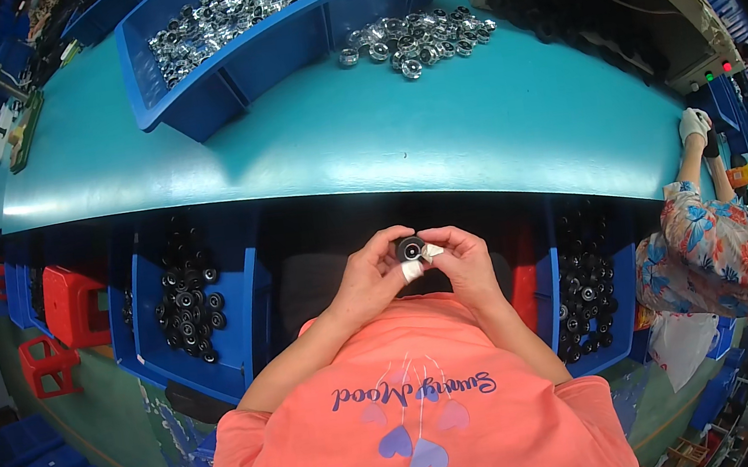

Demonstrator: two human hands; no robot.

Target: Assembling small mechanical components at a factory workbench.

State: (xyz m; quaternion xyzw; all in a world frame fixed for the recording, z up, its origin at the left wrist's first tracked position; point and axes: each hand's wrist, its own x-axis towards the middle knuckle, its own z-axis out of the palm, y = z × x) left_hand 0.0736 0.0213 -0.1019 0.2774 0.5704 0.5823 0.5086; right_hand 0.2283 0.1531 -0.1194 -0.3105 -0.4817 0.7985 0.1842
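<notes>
Close to my chest, just in front of the bench edge, both my hands hold a small black wheel [410,249] with a pale ring and dark centre. My left hand [370,274] pinches its left side between thumb and fingers. My right hand [465,262] grips it from the right, fingers curled. White wrapping covers the tips of both thumbs. Black wheels [185,308] of a similar look fill part of a blue bin [251,312] to my left. To my right, another blue bin [625,296] holds more black wheels [585,293].
A teal bench [317,152] spans the front. On it stand a large blue bin [278,63] of clear, shiny round parts and a loose pile of clear round parts [411,42]. Red stools [75,307] are at left. At far right, a co-worker [713,253] wears white gloves.
</notes>
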